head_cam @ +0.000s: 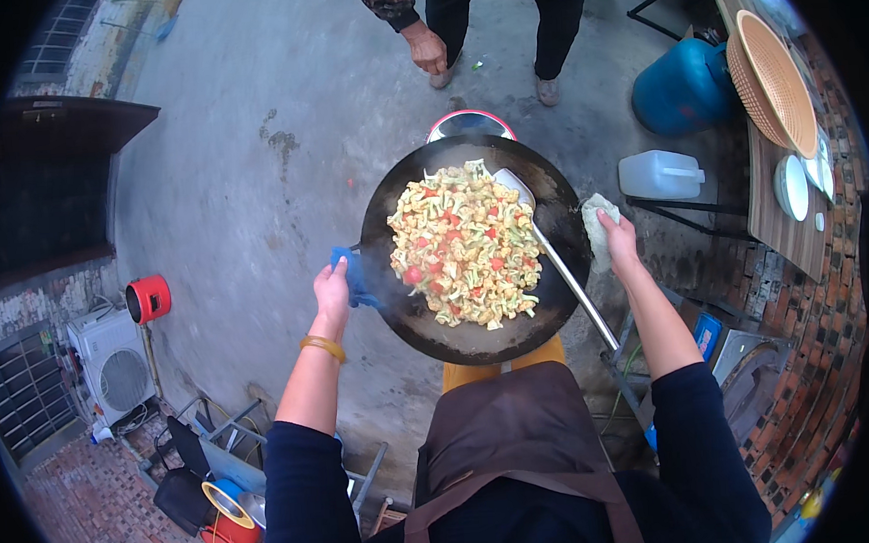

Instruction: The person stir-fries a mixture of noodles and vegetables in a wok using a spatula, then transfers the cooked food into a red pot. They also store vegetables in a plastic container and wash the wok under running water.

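Observation:
A large dark wok (475,343) is held up in front of my apron, between my two hands. Chopped cauliflower (470,247) with red pieces, perhaps tomato or pepper, fills its middle, and faint steam rises. My left hand (332,288) grips the wok's left handle through a blue cloth (354,278). On the other side, my right hand (617,236) holds a pale cloth (599,226) against the right rim; the handle there is hidden. A metal wok spatula (563,261) leans in the wok, blade among the cauliflower, its shaft reaching over the near-right rim.
Beyond the wok, a red-rimmed round vessel (471,124) is partly covered by it. Another person's hand (426,48) hangs above that. At right are a blue gas cylinder (679,87), a plastic jug (660,175) and a wooden table (775,231) with baskets and bowls. A metal frame (624,365) stands near my right arm.

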A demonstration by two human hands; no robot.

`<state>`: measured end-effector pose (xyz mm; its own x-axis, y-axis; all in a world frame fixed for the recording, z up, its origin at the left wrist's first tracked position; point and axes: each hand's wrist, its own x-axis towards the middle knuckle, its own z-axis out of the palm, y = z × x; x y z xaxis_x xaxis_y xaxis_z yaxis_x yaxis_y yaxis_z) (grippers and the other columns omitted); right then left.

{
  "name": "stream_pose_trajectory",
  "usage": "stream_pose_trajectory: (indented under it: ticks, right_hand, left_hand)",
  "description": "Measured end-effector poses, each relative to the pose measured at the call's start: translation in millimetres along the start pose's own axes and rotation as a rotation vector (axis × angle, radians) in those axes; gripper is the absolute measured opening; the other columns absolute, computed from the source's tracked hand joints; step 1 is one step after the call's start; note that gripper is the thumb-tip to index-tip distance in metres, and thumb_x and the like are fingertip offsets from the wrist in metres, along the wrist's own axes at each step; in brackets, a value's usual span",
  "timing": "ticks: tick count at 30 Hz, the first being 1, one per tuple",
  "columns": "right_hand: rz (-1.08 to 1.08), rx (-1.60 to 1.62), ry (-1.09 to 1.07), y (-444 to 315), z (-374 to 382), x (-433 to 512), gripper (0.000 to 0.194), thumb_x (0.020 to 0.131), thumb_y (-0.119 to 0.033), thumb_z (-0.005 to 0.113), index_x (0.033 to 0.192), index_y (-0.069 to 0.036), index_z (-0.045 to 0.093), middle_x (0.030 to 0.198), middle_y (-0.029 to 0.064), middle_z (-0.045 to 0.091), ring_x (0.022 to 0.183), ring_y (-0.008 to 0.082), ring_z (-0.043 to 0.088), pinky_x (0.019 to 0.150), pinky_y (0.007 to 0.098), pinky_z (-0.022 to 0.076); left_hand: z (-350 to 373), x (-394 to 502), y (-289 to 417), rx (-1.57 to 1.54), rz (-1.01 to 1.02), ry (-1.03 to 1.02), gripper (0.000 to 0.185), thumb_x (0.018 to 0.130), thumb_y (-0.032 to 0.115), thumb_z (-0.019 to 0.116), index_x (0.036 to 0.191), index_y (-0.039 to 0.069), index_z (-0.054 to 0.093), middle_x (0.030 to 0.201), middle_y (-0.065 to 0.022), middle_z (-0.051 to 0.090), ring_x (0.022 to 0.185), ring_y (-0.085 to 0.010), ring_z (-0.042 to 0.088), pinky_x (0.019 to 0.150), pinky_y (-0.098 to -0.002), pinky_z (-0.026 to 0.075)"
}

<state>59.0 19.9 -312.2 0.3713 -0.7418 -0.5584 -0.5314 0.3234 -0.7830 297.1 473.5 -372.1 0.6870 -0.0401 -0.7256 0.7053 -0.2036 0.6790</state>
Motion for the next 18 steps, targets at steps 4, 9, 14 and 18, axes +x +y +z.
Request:
stream_pose_trajectory:
  ticks: [4, 9, 14, 18]
  right_hand:
    - [0.069, -0.061, 0.031, -10.2, 12.9, 25.3, 0.026, 0.089, -0.021, 0.063, 0.106, -0.002, 0.064, 0.097, 0.0047, 0.067, 0.082, 0.0138, 0.062, 0.075, 0.0283, 0.0478]
    - [0.14, -0.058, -0.184, -17.6, 24.3, 56.2, 0.026, 0.088, -0.021, 0.063, 0.106, -0.002, 0.063, 0.098, 0.0049, 0.067, 0.084, 0.0148, 0.062, 0.077, 0.0295, 0.0476]
    - [0.191, -0.02, -0.308, -28.1, 16.6, 81.1, 0.028, 0.087, -0.022, 0.064, 0.108, -0.002, 0.062, 0.1, 0.0068, 0.066, 0.086, 0.0167, 0.062, 0.079, 0.0309, 0.0474]
    - [0.259, -0.015, -0.185, -29.8, 13.4, 86.0, 0.03, 0.088, -0.022, 0.062, 0.111, -0.002, 0.061, 0.1, 0.0084, 0.066, 0.089, 0.0187, 0.062, 0.079, 0.0325, 0.0482]
  left_hand:
    - [4.8, 9.3, -18.2, -0.043, -0.074, 0.032, 0.024, 0.092, 0.022, 0.059, 0.099, -0.001, 0.062, 0.088, -0.0057, 0.064, 0.076, -0.0131, 0.057, 0.07, -0.0274, 0.046]
    - [-0.4, 9.8, -32.7, -0.044, -0.135, 0.163, 0.028, 0.09, 0.022, 0.061, 0.103, -0.004, 0.059, 0.093, -0.0076, 0.064, 0.082, -0.0151, 0.058, 0.074, -0.029, 0.047]
    - [4.2, 15.0, -39.7, -0.067, -0.162, 0.12, 0.029, 0.09, 0.021, 0.062, 0.105, -0.003, 0.058, 0.094, -0.008, 0.064, 0.084, -0.0152, 0.058, 0.077, -0.0291, 0.046]
    - [14.6, 29.1, -44.4, -0.098, -0.18, 0.128, 0.022, 0.09, 0.021, 0.061, 0.096, 0.0, 0.061, 0.092, -0.0056, 0.064, 0.081, -0.0137, 0.057, 0.075, -0.0282, 0.046]
